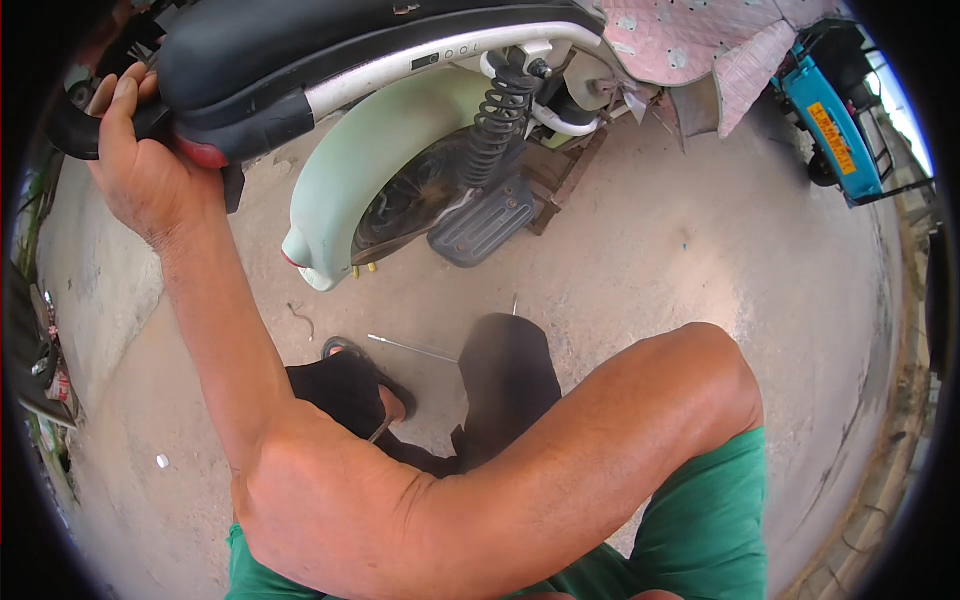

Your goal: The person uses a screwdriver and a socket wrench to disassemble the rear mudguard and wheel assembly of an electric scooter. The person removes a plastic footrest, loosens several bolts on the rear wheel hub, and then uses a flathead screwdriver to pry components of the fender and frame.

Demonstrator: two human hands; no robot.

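My left hand [150, 175] reaches to the upper left, fingers wrapped round the black rear grab handle [75, 135] of an electric scooter. The handle sits behind the long black seat [290, 60], just above a red rear light [202, 152]. Below the seat are a pale green rear fender [345, 170], a dark wheel [405, 205], a coil-spring shock absorber [495, 125] and a dark ribbed footrest [485, 222]. My bent right arm [600, 440] crosses in front of me, and its hand is hidden. A thin metal rod [410, 347] lies beside my dark-trousered knee [510, 370].
A pink quilted cover [670, 40] hangs at the scooter's front end. At the far right stands a blue vehicle [830, 125] with a yellow plate. A short curled strip [300, 318] and a white cap [162, 461] lie on the concrete. Clutter [55, 380] lines the left edge.
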